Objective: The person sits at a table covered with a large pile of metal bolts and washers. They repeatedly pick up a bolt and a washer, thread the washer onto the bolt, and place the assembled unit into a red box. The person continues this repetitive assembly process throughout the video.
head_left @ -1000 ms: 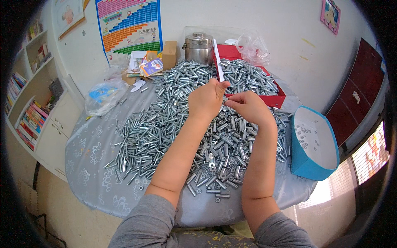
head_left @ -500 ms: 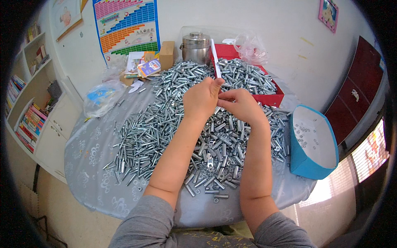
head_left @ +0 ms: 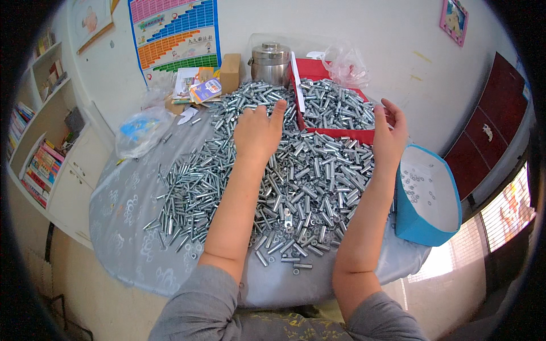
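A wide heap of metal bolts and sleeves (head_left: 310, 182) covers the middle of the table. Above its far part is my left hand (head_left: 257, 132), back up, thumb standing away from the fingers. Its other fingers bend forward out of sight, so what they may hold is hidden. At the front right corner of a red box (head_left: 344, 134) is my right hand (head_left: 391, 129), thumb and fingers curved with a gap between them; nothing shows in it. Similar metal bolts (head_left: 335, 102) fill the red box.
A blue bin (head_left: 426, 230) with small nuts or washers stands at the right edge. At the back are a steel pot (head_left: 270, 65), a cardboard box (head_left: 231, 74), cards (head_left: 205, 91) and clear plastic (head_left: 347, 65). A plastic bag (head_left: 142, 133) lies left on the grey tablecloth (head_left: 122, 227).
My hands were together over the heap and are now apart. The right one has moved right to the red box's corner; the left has shifted slightly left.
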